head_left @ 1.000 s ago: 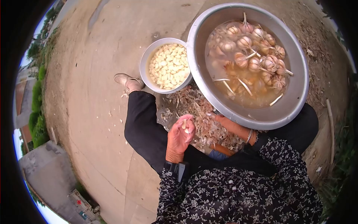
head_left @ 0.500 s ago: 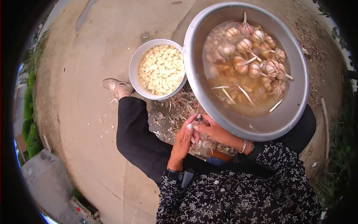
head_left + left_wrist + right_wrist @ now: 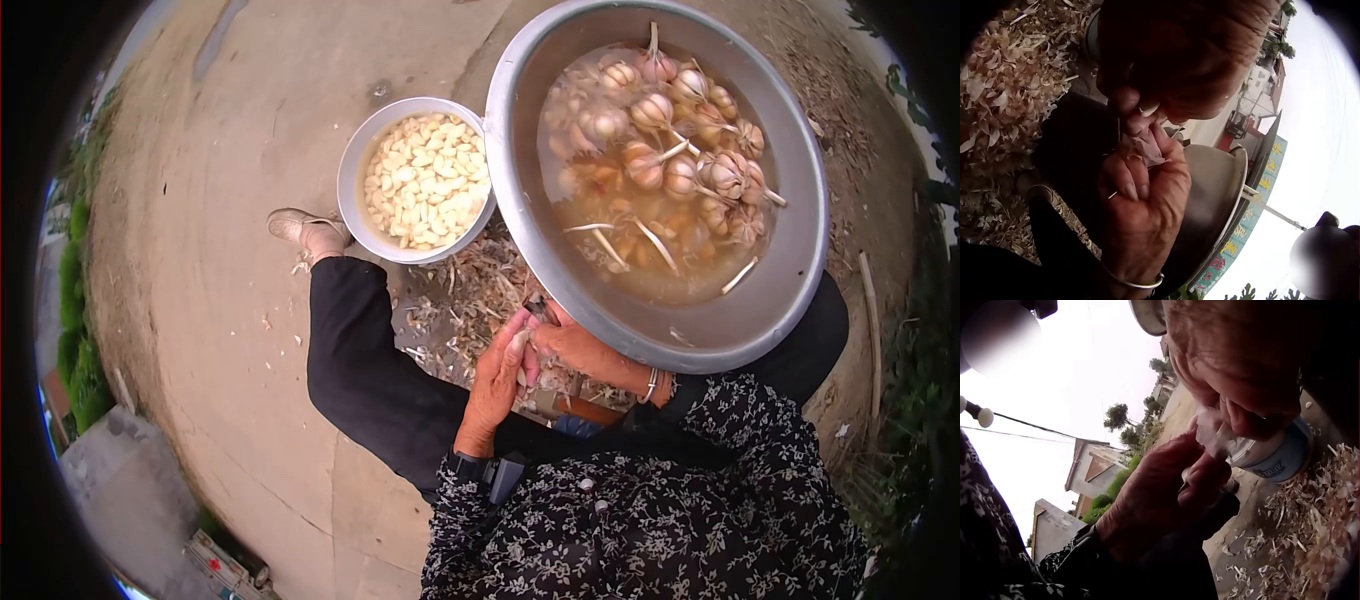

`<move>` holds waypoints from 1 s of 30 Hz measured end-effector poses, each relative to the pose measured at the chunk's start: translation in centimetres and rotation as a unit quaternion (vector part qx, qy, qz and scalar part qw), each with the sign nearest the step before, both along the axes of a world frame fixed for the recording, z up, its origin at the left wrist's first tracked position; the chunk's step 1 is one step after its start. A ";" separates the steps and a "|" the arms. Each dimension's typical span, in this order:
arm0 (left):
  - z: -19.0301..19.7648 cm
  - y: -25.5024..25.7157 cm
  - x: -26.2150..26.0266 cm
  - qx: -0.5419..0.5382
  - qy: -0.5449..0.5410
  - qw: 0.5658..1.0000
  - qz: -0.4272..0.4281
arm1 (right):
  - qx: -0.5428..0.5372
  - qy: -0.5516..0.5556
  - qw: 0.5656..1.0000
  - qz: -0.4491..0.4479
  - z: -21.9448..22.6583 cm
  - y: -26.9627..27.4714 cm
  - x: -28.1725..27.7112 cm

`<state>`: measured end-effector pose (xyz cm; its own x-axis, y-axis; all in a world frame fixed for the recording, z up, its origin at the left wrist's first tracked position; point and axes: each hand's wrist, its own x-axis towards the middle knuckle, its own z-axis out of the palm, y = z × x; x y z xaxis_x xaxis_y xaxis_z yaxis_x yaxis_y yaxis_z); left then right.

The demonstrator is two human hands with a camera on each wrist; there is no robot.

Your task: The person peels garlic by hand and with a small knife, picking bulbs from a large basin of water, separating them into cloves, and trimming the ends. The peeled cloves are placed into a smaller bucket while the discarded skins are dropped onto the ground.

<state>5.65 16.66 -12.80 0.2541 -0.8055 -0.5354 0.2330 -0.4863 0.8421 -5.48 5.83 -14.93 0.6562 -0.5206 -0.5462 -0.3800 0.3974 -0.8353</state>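
In front of the lap the two hands meet. My left hand (image 3: 490, 388) pinches a garlic clove (image 3: 518, 345), its pale side showing between thumb and fingers. My right hand (image 3: 580, 345) is pressed close against it, fingers curled round what looks like a small knife (image 3: 536, 305), mostly hidden by the fingers. Thin, pinkish papery garlic skin (image 3: 1144, 149) sticks up between the fingertips of both hands in the left wrist view. Beyond the right hand, a large metal basin (image 3: 505, 190) holds whole garlic bulbs (image 3: 650, 112) in cloudy water.
Left of the basin stands a smaller bucket (image 3: 350, 185) full of peeled cloves (image 3: 425, 180) in water. Loose garlic skins (image 3: 465, 300) cover the ground between the legs. A shoe (image 3: 290, 225) is beside the bucket. Cut stems (image 3: 655, 245) float in the basin.
My left hand, earlier apart with its palm turned up and pieces of garlic in it, has turned over and joined the right hand. The right hand has come out from beneath the basin's rim.
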 end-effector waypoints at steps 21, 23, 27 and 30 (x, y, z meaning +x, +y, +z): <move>-5.1 -2.6 14.5 -0.007 -0.143 0.905 0.400 | 0.069 0.058 0.996 0.008 -5.3 0.4 -5.8; -10.0 -1.0 14.1 0.083 -0.061 0.879 0.466 | 0.014 0.088 0.996 0.032 -6.0 0.2 -5.2; -20.7 0.6 14.0 0.094 0.136 0.827 0.538 | -0.090 0.141 0.982 0.088 -6.8 2.1 -5.4; -28.3 1.8 13.5 0.167 0.019 0.832 0.529 | -0.110 0.177 0.963 0.173 -4.8 -0.4 -3.0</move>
